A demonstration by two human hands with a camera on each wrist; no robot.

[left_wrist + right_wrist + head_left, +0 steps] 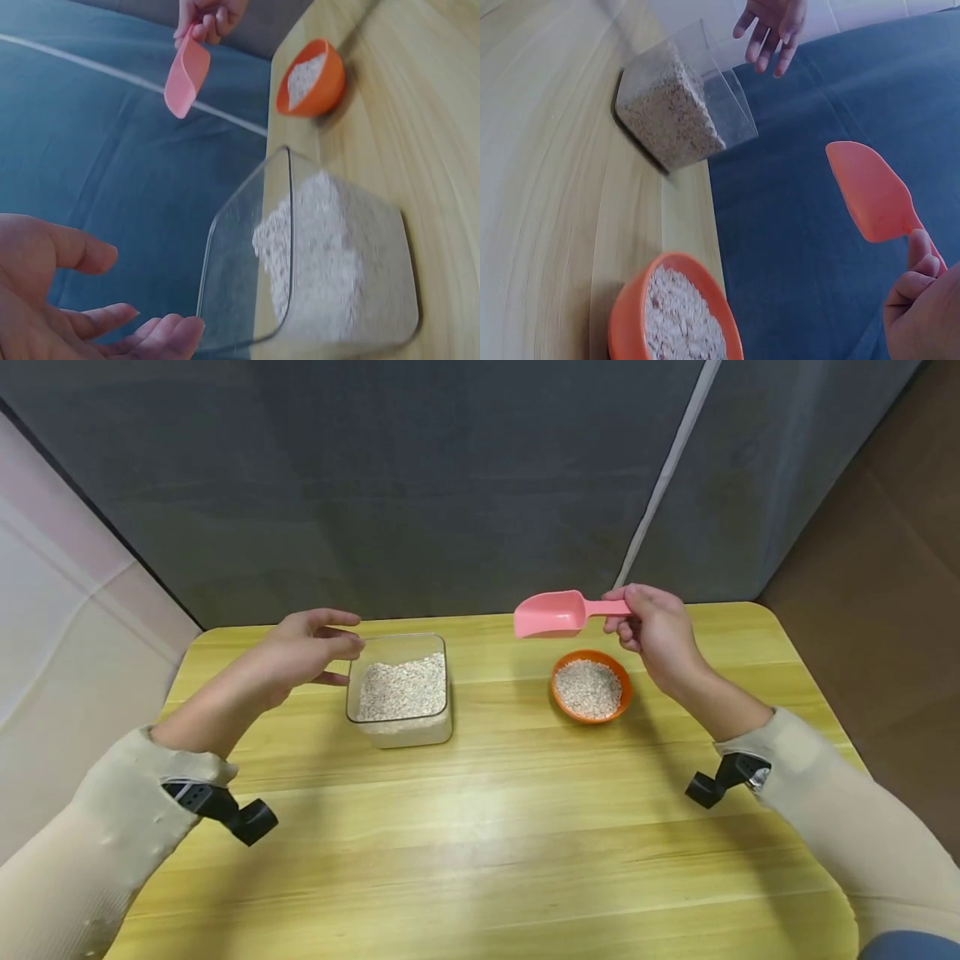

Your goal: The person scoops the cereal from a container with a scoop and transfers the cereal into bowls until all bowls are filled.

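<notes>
Your left hand [303, 647] hovers with fingers relaxed and spread, just beside the left wall of the clear container [401, 692]; whether a fingertip touches the rim cannot be confirmed from any view. The container stands on the counter [480, 827], partly filled with pale grain [405, 685]. To its right, well apart, sits the orange bowl [591, 687], also holding grain. Your right hand [654, 631] grips the handle of the pink scoop [551, 613], held raised behind the bowl's left edge. Your fingers cover most of the handle. The scoop's inside faces away in the head view, so its contents are not visible there.
</notes>
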